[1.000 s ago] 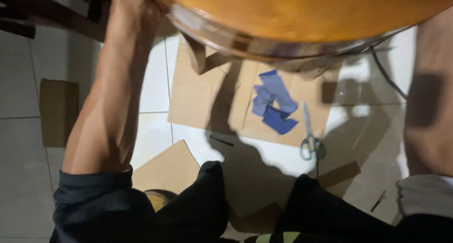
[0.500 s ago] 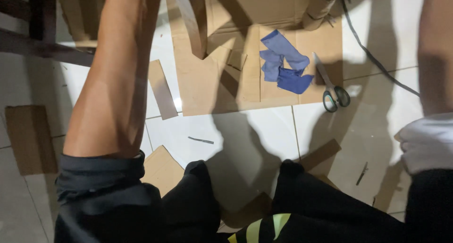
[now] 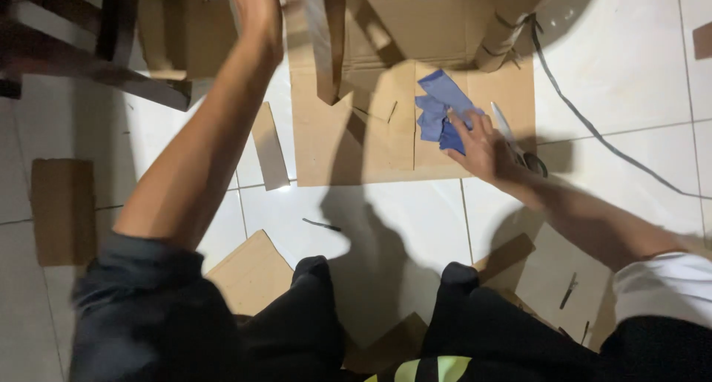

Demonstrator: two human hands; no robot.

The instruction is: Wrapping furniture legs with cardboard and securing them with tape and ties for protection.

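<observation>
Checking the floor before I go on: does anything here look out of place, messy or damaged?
Yes. Cardboard offcuts lie scattered over the white floor tiles, and the blue strips sit in a crumpled heap on the big cardboard sheet. The right hand rests on that heap, partly covering the scissors. A dark cable trails across the tiles.

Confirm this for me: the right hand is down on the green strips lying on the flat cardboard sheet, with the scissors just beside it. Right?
Not quite. The strips under the right hand are blue, not green, as the head view shows. The rest holds: they lie on the flat cardboard sheet, with the scissors just beside the hand.
</observation>
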